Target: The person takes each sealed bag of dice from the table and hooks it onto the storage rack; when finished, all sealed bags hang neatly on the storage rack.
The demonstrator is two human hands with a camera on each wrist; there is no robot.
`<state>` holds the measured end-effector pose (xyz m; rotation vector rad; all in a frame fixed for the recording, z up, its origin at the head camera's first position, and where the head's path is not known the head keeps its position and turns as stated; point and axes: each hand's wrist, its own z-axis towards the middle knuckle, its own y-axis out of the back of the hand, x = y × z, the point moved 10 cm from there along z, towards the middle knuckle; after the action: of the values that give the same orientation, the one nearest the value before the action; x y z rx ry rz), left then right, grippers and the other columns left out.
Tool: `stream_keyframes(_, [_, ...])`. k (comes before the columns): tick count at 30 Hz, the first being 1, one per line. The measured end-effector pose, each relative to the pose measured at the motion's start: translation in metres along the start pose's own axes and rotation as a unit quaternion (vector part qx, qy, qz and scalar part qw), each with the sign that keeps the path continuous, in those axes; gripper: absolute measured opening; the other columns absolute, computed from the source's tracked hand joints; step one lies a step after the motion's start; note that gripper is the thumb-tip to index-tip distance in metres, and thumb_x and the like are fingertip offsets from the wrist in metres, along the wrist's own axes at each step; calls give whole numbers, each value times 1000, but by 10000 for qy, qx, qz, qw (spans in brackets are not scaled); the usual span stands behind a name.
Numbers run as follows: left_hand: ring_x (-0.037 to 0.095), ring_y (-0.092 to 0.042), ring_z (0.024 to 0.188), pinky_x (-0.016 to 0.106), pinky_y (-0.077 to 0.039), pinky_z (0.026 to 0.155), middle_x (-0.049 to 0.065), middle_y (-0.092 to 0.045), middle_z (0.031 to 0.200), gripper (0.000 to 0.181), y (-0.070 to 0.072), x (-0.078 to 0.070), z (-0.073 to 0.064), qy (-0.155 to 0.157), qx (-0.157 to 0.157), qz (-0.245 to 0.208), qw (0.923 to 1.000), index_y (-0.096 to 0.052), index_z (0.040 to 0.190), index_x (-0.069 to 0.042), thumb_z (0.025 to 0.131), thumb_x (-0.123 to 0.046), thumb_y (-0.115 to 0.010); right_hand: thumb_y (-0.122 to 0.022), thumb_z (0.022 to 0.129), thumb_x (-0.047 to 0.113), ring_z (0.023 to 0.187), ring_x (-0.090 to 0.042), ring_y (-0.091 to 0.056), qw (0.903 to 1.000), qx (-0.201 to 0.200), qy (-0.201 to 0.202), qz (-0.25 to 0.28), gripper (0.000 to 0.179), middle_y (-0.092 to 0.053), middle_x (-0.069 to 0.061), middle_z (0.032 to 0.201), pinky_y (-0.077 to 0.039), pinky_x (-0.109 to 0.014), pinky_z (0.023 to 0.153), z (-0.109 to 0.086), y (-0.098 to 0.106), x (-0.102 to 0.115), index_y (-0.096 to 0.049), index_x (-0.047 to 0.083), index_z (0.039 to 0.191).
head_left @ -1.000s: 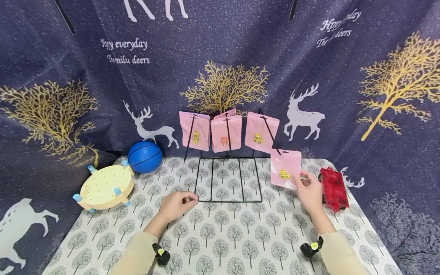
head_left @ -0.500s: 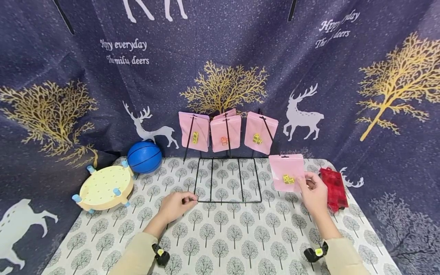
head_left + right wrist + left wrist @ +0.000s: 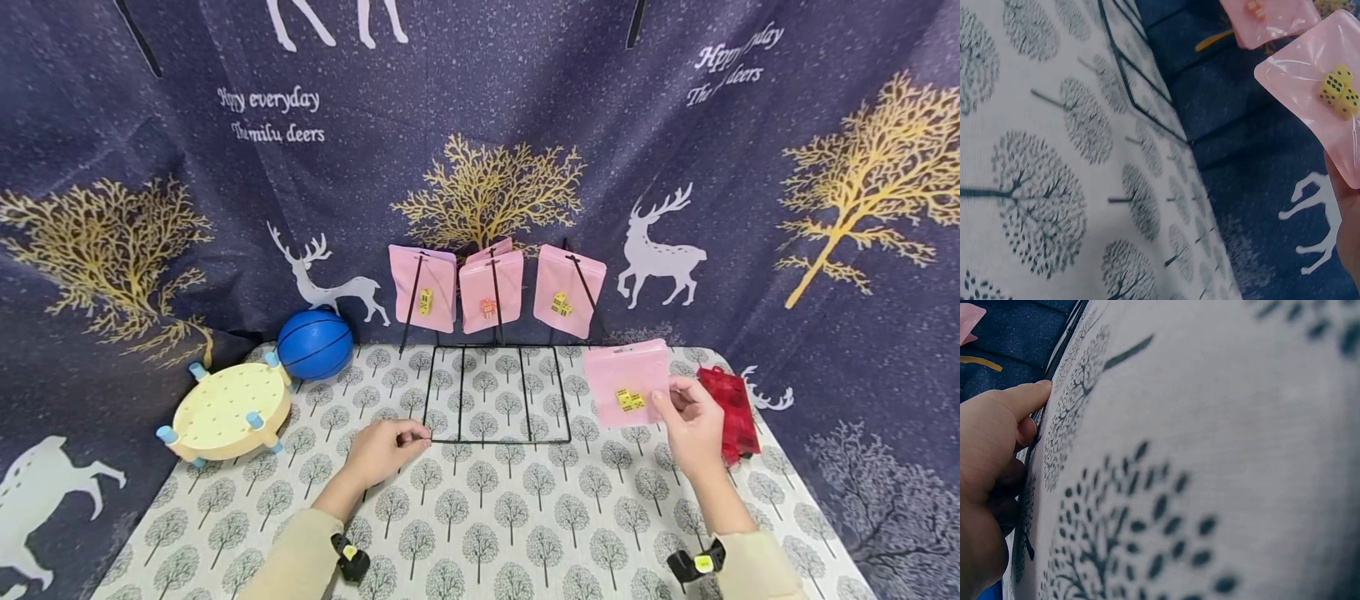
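Note:
My right hand (image 3: pixel 693 421) pinches the right side of a pink zip pouch (image 3: pixel 603 379) with yellow dice (image 3: pixel 630 400) inside, held above the table, apart from the rack. In the right wrist view the pouch (image 3: pixel 1297 75) shows its yellow dice (image 3: pixel 1338 90) clearly. My left hand (image 3: pixel 382 450) pinches the front left corner of a black wire display rack (image 3: pixel 495 441). Other pink pouches hang from the rack's hooks: a left pouch (image 3: pixel 435 271) with yellow dice, a middle pouch (image 3: pixel 512 279) with orange dice, and a right pouch (image 3: pixel 555 271) with yellow dice.
A blue ball (image 3: pixel 315 343) and an upturned yellow stool-like thing (image 3: pixel 228 408) with blue-tipped legs lie at the left. By my right hand is a red plaid object (image 3: pixel 735 408). A dark deer-print curtain (image 3: pixel 480 92) hangs behind the tree-print tablecloth (image 3: pixel 480 533).
My right hand has drawn the pouch off the tip of the right hook, toward me and slightly rightward. The pouch top now tilts. My left hand stays at the rack corner.

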<state>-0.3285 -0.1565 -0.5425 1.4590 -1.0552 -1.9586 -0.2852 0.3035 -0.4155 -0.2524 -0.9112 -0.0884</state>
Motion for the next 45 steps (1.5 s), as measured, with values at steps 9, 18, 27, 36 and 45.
stream_keyframes(9, [5,-46,51,24,-38,46,-20,-56,70,12,-2,2,0,-15,18,10,10000,-78,106,-35,95,-39,-77,-50,87,-30,81,-11,-73,9966,415,438,569,16,-73,-5,91,-59,-21,71,0,-24,28,-56,-22,99])
stream_keyframes(18, [5,-45,51,23,-37,46,-18,-55,69,12,-1,1,0,34,21,-43,10000,-78,105,-34,94,-37,-78,-51,87,-29,82,-12,-73,9928,548,562,904,18,-74,-7,91,-59,-22,72,0,-43,43,-59,-19,99])
stream_keyframes(27, [5,-46,51,24,-38,47,-20,-55,68,10,-1,1,0,15,13,44,10000,-78,104,-35,94,-38,-77,-53,89,-28,82,-12,-74,9964,221,384,726,12,-73,-6,89,-60,-23,70,0,-46,36,-55,-22,100])
stream_keyframes(36, [4,-45,53,24,-38,48,-20,-54,68,9,0,0,1,-54,41,49,10000,-78,103,-36,94,-36,-79,-56,90,-26,87,-14,-75,9955,138,411,839,13,-72,-8,96,-59,-23,76,3,-53,34,-57,-23,103])
stream_keyframes(45, [4,-45,52,23,-36,47,-20,-53,67,8,-1,0,0,-88,16,57,9999,-78,102,-35,94,-36,-78,-61,92,-20,86,-12,-75,9996,-159,90,224,15,-73,-5,95,-60,-24,76,9,-56,19,-54,-26,103])
